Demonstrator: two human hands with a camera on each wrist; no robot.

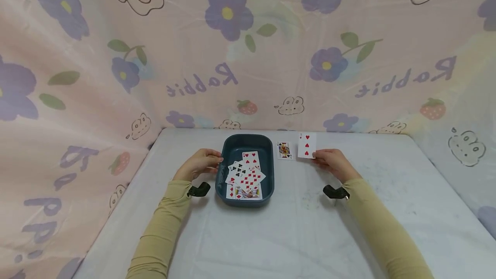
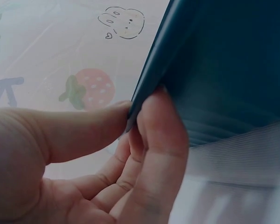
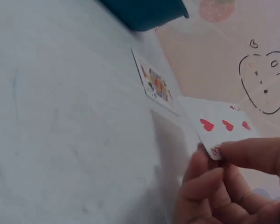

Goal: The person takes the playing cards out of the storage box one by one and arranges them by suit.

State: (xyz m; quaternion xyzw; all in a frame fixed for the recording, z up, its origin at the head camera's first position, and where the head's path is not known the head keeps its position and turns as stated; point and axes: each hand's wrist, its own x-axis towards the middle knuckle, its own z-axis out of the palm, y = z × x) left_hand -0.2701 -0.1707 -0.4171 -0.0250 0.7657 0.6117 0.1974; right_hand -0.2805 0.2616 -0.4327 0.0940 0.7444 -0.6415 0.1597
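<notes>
You wear long sleeves in a plain yellowish tan, the left sleeve (image 1: 153,238) and the right sleeve (image 1: 381,218) alike in cut and colour. The cloth fits close down your forearms and ends at the wrists. On your left forearm it gathers into many crosswise folds; on your right it lies smoother. At each wrist you carry a small black camera piece, the left one (image 1: 199,190) and the right one (image 1: 335,192) both stubby, bent and blunt-ended. A small pale spot shows beside the right piece. Your left grip (image 1: 198,165) and right grip (image 1: 334,163) are ungloved.
</notes>
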